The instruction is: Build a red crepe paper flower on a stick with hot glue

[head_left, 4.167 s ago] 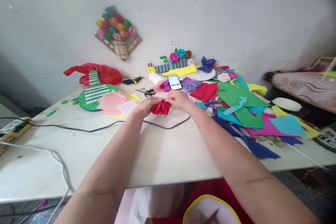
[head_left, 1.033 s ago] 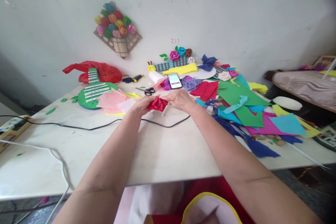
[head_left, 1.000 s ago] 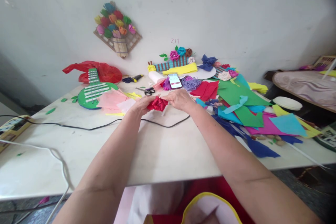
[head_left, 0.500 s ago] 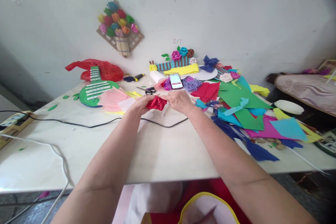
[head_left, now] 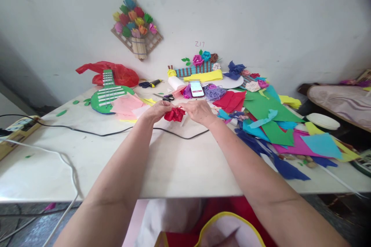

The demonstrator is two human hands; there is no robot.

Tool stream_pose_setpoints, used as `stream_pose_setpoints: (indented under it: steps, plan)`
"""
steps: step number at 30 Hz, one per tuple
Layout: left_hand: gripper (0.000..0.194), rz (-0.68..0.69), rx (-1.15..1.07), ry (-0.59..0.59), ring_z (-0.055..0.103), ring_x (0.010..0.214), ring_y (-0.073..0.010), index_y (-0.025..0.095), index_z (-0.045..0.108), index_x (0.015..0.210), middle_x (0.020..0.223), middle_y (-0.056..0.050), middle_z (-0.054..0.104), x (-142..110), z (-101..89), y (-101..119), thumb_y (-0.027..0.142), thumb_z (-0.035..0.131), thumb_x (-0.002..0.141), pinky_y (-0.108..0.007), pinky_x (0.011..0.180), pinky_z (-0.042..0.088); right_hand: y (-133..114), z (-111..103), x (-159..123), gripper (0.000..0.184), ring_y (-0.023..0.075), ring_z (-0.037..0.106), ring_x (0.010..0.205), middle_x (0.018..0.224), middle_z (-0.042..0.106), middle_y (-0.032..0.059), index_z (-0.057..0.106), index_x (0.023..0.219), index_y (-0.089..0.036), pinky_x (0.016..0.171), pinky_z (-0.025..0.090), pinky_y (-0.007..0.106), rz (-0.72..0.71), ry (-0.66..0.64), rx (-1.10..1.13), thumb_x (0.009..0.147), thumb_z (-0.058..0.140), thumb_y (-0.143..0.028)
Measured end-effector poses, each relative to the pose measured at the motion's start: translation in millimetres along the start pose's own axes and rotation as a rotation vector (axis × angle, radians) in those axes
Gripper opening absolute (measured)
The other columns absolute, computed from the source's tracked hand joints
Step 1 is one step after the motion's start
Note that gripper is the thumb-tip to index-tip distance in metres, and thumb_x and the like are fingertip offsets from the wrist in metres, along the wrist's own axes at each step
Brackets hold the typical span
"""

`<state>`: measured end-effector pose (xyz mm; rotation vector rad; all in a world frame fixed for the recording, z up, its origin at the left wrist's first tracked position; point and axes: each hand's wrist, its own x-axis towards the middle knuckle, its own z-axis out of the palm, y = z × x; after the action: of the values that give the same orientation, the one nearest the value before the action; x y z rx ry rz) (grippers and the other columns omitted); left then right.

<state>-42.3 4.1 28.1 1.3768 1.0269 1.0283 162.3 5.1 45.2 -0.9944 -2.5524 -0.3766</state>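
Note:
A crumpled red paper flower (head_left: 174, 114) is held above the table between my two hands. My left hand (head_left: 158, 111) pinches its left side. The fingers of my right hand (head_left: 198, 111) are closed at its upper right edge, pressing the red paper. Under the flower a thin white strip shows in part. Just behind my hands lie black-handled scissors (head_left: 167, 97) and a phone (head_left: 197, 88) with a lit screen. Pink paper sheets (head_left: 126, 107) rest left of my left hand, and red folded paper (head_left: 230, 101) lies beyond my right.
A green guitar-shaped craft (head_left: 101, 102) and yellow-black pliers (head_left: 150, 83) lie at the left. Heaped coloured paper (head_left: 274, 104) covers the right side. A black cable (head_left: 98, 134) crosses the table in front of the flower. A power strip (head_left: 19, 137) sits at the left edge.
The view has shifted slightly. The red flower has turned a little in my hands, and my left fingers now sit more at its upper left. Both hands keep their hold.

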Motion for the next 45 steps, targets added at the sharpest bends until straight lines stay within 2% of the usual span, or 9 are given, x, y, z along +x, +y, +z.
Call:
stream_pose_setpoints:
  steps: [7,11,16,20,23,25,29,37,45]
  plan:
    - [0.032,0.043,0.138,-0.023,0.053,0.044,-0.0114,0.010,0.068,0.064,0.052,-0.006,0.063,0.9,1.7,1.1,0.038,0.082,0.062,-0.023,0.045,0.038,7.2,3.6,1.9,0.026,0.0201,0.066,0.095,0.104,0.075,0.0056,0.075,0.104,-0.025,0.076,0.041,0.028,0.057,0.050,0.156,0.093,0.052,-0.031]
    - [0.030,0.053,0.209,-0.011,0.054,0.047,-0.0110,0.010,0.069,0.065,0.055,-0.006,0.065,-1.2,5.3,8.4,0.036,0.083,0.062,-0.022,0.046,0.039,8.1,-5.7,1.8,0.021,0.0175,0.065,0.083,0.090,0.076,0.0015,0.074,0.101,-0.027,0.068,0.039,0.026,0.184,0.003,0.294,0.087,0.061,-0.032]
    - [0.031,0.078,0.287,0.036,0.054,0.047,-0.0108,0.011,0.070,0.067,0.056,-0.005,0.066,-2.9,8.2,14.7,0.039,0.082,0.064,-0.021,0.045,0.040,12.4,-9.1,3.1,0.026,0.0137,0.058,0.067,0.071,0.068,-0.0022,0.064,0.107,-0.020,0.060,0.034,0.023,0.278,-0.050,0.448,0.083,0.064,-0.029]
    - [0.033,0.121,0.336,-0.002,0.061,0.054,-0.0143,0.012,0.071,0.072,0.063,-0.009,0.070,-1.7,10.9,12.6,0.043,0.080,0.067,-0.024,0.052,0.048,15.9,-9.8,2.7,0.014,0.0115,0.053,0.060,0.062,0.061,-0.0025,0.062,0.087,-0.016,0.057,0.033,0.022,0.340,-0.119,0.598,0.086,0.058,-0.029]
    - [0.031,0.136,0.360,-0.010,0.062,0.056,-0.0151,0.012,0.073,0.074,0.067,-0.009,0.071,0.1,14.0,9.9,0.042,0.079,0.069,-0.024,0.053,0.049,16.8,-14.0,1.5,0.027,0.0096,0.047,0.052,0.054,0.055,-0.0028,0.060,0.069,-0.015,0.054,0.031,0.022,0.353,-0.268,0.657,0.088,0.053,-0.033]
    - [0.027,0.186,0.362,-0.001,0.063,0.062,-0.0152,0.013,0.073,0.072,0.074,-0.010,0.072,1.5,15.1,8.8,0.039,0.079,0.068,-0.024,0.056,0.049,17.3,-15.7,1.5,0.032,0.0087,0.043,0.049,0.050,0.050,-0.0037,0.060,0.063,-0.015,0.053,0.028,0.023,0.351,-0.308,0.641,0.087,0.054,-0.036]
    - [0.020,0.332,0.437,0.058,0.061,0.068,-0.0137,0.015,0.073,0.067,0.077,-0.008,0.070,5.2,11.1,7.0,0.035,0.080,0.067,-0.021,0.058,0.047,18.2,-12.5,3.2,0.031,0.0088,0.039,0.052,0.050,0.045,-0.0049,0.064,0.062,-0.014,0.054,0.025,0.025,0.334,-0.209,0.543,0.084,0.058,-0.036]
    - [0.026,0.361,0.541,0.002,0.054,0.056,-0.0115,0.015,0.078,0.078,0.067,-0.006,0.065,8.7,-1.9,3.5,0.041,0.074,0.074,-0.022,0.051,0.041,15.5,-5.1,4.8,0.033,0.0110,0.043,0.058,0.061,0.059,-0.0004,0.072,0.069,-0.016,0.055,0.025,0.026,0.287,-0.102,0.402,0.085,0.058,-0.041]
    - [0.018,0.382,0.611,0.050,0.055,0.061,-0.0130,0.016,0.074,0.063,0.066,-0.005,0.064,0.9,2.3,16.6,0.031,0.073,0.073,-0.023,0.055,0.041,10.3,-7.4,4.7,0.030,0.0153,0.058,0.069,0.076,0.072,0.0033,0.076,0.080,-0.021,0.058,0.030,0.026,0.300,-0.056,0.248,0.087,0.057,-0.043]
